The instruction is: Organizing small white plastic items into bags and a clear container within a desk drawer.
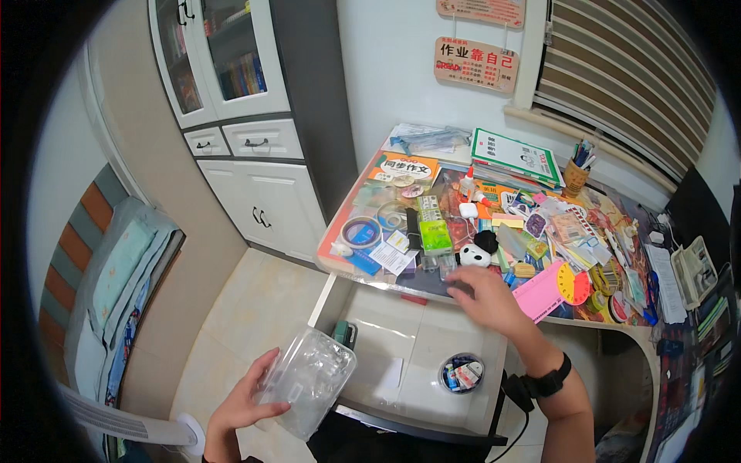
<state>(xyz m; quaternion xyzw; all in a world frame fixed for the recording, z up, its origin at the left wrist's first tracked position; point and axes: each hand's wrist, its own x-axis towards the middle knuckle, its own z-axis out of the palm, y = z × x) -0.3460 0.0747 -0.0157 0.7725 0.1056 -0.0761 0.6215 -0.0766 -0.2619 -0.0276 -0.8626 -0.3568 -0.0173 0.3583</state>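
My left hand grips the side of a clear plastic container, tilted over the left front of a pulled-out drawer. Over the desk's front edge reaches my right hand, its fingertips at some small clear plastic pieces; whether it holds one I cannot tell. Just beyond are a panda-face item, a black pompom-like thing and a bright green packet. Inside the drawer stand a round tub of small items and a dark green object. A white paper lies there too.
Tape rolls, a glue bottle, a pink ruler and stationery crowd the desk. Books and a pen cup stand at the back. A white cabinet, tower fan and bed are leftward.
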